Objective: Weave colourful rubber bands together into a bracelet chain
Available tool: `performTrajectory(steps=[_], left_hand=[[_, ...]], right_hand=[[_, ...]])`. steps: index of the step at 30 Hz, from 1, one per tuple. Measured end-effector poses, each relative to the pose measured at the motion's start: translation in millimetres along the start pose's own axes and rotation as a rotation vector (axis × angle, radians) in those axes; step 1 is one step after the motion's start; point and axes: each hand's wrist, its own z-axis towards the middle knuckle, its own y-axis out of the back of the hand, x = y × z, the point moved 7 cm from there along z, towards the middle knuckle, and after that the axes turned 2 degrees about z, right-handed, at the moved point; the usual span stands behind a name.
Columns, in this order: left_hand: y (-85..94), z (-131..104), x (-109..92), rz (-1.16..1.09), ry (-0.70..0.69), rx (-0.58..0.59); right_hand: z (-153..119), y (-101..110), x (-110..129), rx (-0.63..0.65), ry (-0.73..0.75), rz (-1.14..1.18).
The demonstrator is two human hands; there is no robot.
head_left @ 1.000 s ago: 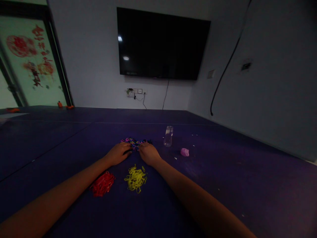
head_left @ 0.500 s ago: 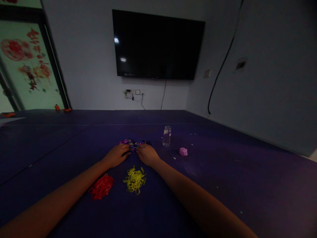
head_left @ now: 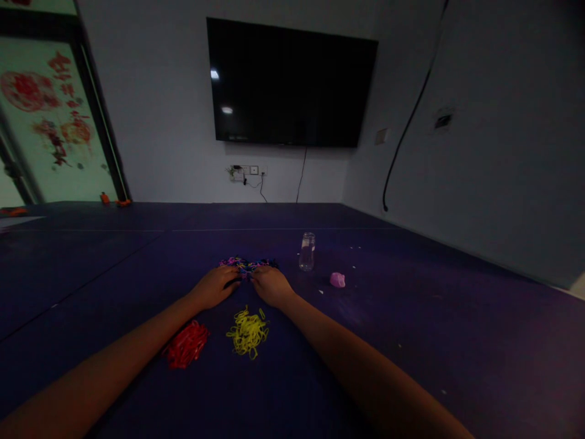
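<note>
A spread pile of mixed rubber bands (head_left: 242,263), pink, blue, yellow and dark, lies on the dark blue surface in front of me. My left hand (head_left: 218,286) rests at its near left side, fingers stretched over the bands and thumb apart from them. At the near right side is my right hand (head_left: 270,285), its fingers bent together at the pile's edge; its fingertips are partly hidden, and whatever is between them is too small to make out. Nearer to me lie a heap of yellow rubber bands (head_left: 248,332) and, beside my left forearm, a heap of red rubber bands (head_left: 186,345).
Beyond my right hand stands a clear glass jar (head_left: 307,253). A pink lump (head_left: 337,280) lies to its right, among small white scraps. Orange objects (head_left: 122,203) sit at the far left edge. A television (head_left: 292,85) hangs on the wall ahead, with sockets and cables below.
Both hands stay almost still at the mixed pile, with only slight movement of the fingers. The view has shifted very slightly; the heaps, jar and pink lump have not moved.
</note>
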Motion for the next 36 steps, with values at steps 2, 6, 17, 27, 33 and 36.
performTrajectory(steps=[2, 6, 17, 27, 33, 36], left_hand=[[0.1, 0.0, 0.2, -0.004, 0.003, -0.001], [-1.9, -0.2, 1.9, -0.003, 0.005, 0.003], [-1.3, -0.9, 1.8, 0.008, -0.007, -0.011], [0.3, 0.0, -0.1, -0.017, -0.006, -0.001], [1.1, 0.2, 0.0, 0.001, 0.002, -0.011], [0.3, 0.2, 0.1, 0.001, -0.002, -0.004]], right_hand=[[-0.6, 1.1, 0.3, -0.005, -0.003, 0.005], [-2.0, 3.2, 1.6, 0.001, -0.005, 0.005], [-1.2, 0.5, 0.4, 0.014, 0.005, 0.020], [0.1, -4.1, -0.9, 0.015, 0.017, 0.030], [-0.3, -1.8, -1.2, 0.008, 0.015, 0.054], [-0.4, -1.9, -1.8, 0.019, 0.010, 0.059]])
